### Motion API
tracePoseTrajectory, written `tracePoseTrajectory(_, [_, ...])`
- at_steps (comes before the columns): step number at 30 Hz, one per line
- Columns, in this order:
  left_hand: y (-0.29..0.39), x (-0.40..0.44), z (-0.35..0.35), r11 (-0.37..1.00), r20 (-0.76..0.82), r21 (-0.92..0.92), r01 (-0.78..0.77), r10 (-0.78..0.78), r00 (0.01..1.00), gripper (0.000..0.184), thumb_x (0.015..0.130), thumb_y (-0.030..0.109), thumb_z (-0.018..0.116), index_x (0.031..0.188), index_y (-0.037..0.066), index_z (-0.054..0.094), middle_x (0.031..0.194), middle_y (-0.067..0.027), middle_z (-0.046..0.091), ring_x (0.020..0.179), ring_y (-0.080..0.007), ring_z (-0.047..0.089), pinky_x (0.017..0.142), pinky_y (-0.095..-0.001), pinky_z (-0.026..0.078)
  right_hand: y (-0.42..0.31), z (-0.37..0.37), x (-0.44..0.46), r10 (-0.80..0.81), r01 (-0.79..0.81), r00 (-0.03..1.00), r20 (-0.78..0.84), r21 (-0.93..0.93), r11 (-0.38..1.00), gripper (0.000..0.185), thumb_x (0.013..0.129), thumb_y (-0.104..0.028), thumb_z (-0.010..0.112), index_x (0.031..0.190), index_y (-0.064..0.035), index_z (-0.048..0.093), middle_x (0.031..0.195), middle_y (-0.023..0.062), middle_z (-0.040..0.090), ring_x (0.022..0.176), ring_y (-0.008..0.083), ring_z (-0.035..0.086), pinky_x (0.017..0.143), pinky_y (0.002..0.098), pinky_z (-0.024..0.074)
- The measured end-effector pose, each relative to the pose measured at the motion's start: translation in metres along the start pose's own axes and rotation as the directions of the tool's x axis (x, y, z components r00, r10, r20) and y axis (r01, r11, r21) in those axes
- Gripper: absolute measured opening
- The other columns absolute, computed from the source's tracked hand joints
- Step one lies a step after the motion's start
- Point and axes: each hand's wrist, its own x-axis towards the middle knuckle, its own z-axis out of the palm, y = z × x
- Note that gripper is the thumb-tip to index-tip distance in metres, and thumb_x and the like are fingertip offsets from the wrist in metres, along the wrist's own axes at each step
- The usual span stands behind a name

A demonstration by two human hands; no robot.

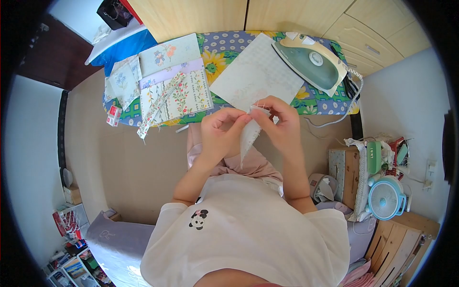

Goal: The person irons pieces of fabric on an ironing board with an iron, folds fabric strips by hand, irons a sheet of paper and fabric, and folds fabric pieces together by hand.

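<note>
A small white piece of cloth (pixel 249 136) with frayed edges hangs down between my two hands, above my lap. My left hand (pixel 224 130) pinches it at its upper left with thumb and forefinger. My right hand (pixel 278 123) grips its top edge, thumb in front, fingertips close to those of my left hand. Just beyond my hands, a large pale checked cloth (pixel 260 71) lies on the ironing board. Printed fabric pieces (pixel 179 93) and a narrow floral strip (pixel 161 105) lie on the board's left part.
A green and cream iron (pixel 313 62) rests at the board's right, its cord (pixel 356 95) hanging off the edge. A small red and white box (pixel 114 115) sits at the board's left edge. At right stand a blue fan (pixel 385 198) and a wooden crate (pixel 351 174).
</note>
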Motion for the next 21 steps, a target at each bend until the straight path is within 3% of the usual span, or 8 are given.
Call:
tracePoseTrajectory(4, [-0.001,0.0,0.0,1.0,-0.006,0.003,-0.014,0.014,1.0,0.005,0.079,-0.001,0.067,0.084,-0.002,0.065,0.078,-0.0043,0.067,0.073,-0.0071,0.061,0.068,-0.0196,0.047,-0.003,0.001,0.005,-0.028,0.028,0.999,0.037,-0.021,0.999,0.006,0.08,-0.009,0.066,0.082,-0.0037,0.066,0.071,0.0013,0.06,0.059,0.0066,0.049,0.049,0.0206,0.0358])
tracePoseTrajectory(6, [-0.004,0.0,0.0,0.984,0.01,-0.154,0.094,-0.093,0.996,0.006,0.08,0.001,0.067,0.084,-0.002,0.066,0.078,-0.0038,0.067,0.072,-0.0063,0.06,0.066,-0.019,0.046,-0.003,0.002,0.007,-0.027,0.027,0.999,0.02,-0.004,1.0,0.006,0.08,-0.008,0.066,0.082,-0.0033,0.066,0.071,0.0017,0.06,0.059,0.0068,0.049,0.05,0.0206,0.0359])
tracePoseTrajectory(9, [-0.009,-0.002,-0.004,0.957,0.125,-0.198,0.211,-0.189,0.974,0.007,0.081,0.003,0.067,0.084,-0.003,0.067,0.077,-0.0031,0.067,0.07,-0.005,0.058,0.063,-0.0185,0.045,-0.005,0.002,0.01,-0.027,0.027,1.0,0.007,0.006,1.0,0.006,0.08,-0.008,0.065,0.082,-0.0021,0.065,0.07,0.0026,0.059,0.059,0.0071,0.05,0.05,0.0208,0.0367])
tracePoseTrajectory(19, [-0.006,-0.003,-0.002,0.945,0.164,-0.205,0.256,-0.225,0.96,0.007,0.083,0.004,0.065,0.084,-0.003,0.066,0.078,-0.0028,0.066,0.07,-0.0047,0.057,0.062,-0.0186,0.044,-0.01,-0.007,0.027,-0.017,0.018,1.0,0.026,-0.028,0.999,0.008,0.082,-0.006,0.064,0.085,0.0005,0.066,0.073,0.0057,0.065,0.061,0.0064,0.055,0.054,0.0201,0.0417])
tracePoseTrajectory(21, [-0.007,-0.004,-0.003,0.907,0.212,-0.225,0.355,-0.31,0.927,0.009,0.086,0.006,0.06,0.085,-0.002,0.064,0.08,-0.0091,0.067,0.071,-0.0124,0.062,0.066,-0.0242,0.048,-0.011,-0.007,0.032,-0.005,0.007,0.999,0.044,-0.028,1.0,0.009,0.082,-0.006,0.064,0.086,0.0009,0.066,0.073,0.0052,0.065,0.061,0.0061,0.055,0.054,0.0201,0.0418])
